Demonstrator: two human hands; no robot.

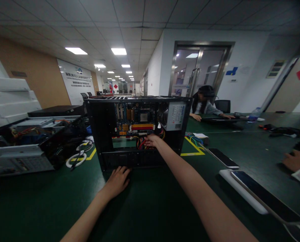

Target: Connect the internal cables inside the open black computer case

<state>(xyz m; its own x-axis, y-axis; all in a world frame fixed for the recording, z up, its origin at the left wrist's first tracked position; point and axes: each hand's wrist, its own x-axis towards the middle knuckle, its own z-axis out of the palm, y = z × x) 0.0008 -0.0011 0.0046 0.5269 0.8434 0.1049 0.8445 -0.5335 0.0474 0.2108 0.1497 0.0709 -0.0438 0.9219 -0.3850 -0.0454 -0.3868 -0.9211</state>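
An open black computer case (122, 159) stands upright on the green table (145, 205), its inside facing me. A motherboard (136, 116) is mounted inside, with a power supply (175, 116) at its upper right. My right hand (152, 141) reaches into the lower part of the case, its fingers closed on a bundle of coloured cables (141, 143). Flat on the table at the case's front lower edge, my left hand (119, 179) has its fingers spread and holds nothing.
Another opened case (21, 158) lies at the left, beside coiled white cable (76, 160). Phones (222, 158) and a white slab (243, 191) lie right. A person (204, 104) sits behind a laptop; another person's hand (297, 160) shows at the right edge.
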